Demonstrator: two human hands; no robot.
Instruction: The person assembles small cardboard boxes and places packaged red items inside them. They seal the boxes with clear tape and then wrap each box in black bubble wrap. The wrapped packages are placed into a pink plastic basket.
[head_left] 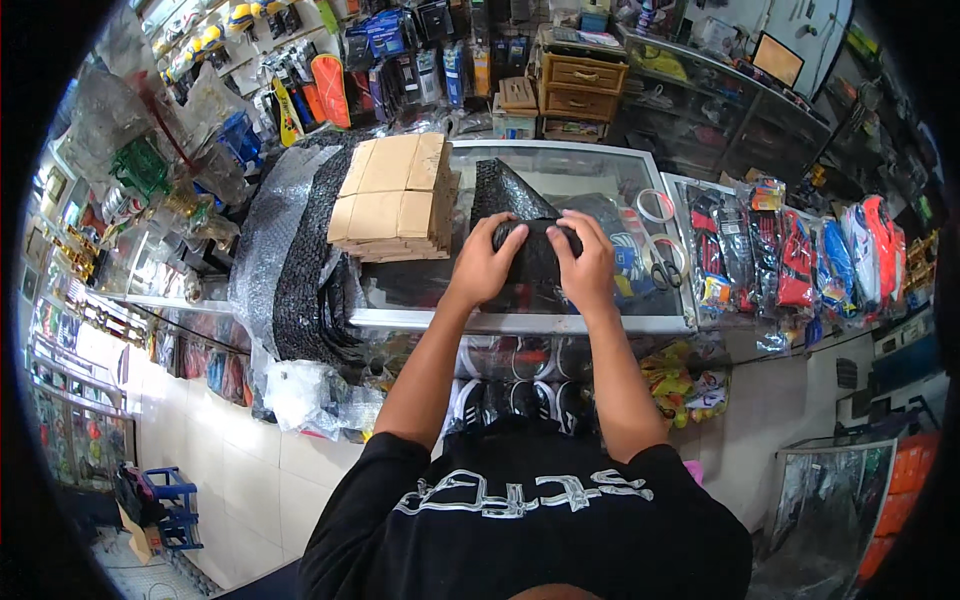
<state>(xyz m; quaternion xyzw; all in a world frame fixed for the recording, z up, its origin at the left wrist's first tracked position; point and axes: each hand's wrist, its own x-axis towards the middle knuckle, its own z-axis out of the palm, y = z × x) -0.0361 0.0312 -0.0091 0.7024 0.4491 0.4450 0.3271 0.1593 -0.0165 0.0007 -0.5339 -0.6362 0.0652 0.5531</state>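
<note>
On the glass counter (480, 322), my left hand (485, 262) and my right hand (586, 262) grip a black bundle (538, 245) from both sides. Fingers curl over its far edge while the thumbs press on the near side. From beneath the hands, a loose flap of black bubble wrap (508, 187) runs to a point at the far side. What lies inside the bundle is hidden. Left of my hands stands a stack of flat brown cardboard boxes (390, 195). A pair of scissors (662, 268) and a white tape roll (655, 206) lie right of my right hand.
Strips of clear and black bubble wrap (300, 250) drape over the counter's left front edge. Packaged sports goods (765, 245) cover the counter's right section. Shoes (510, 400) sit below the front edge. A wooden drawer cabinet (580, 85) stands behind; a blue stool (175, 500) is at lower left.
</note>
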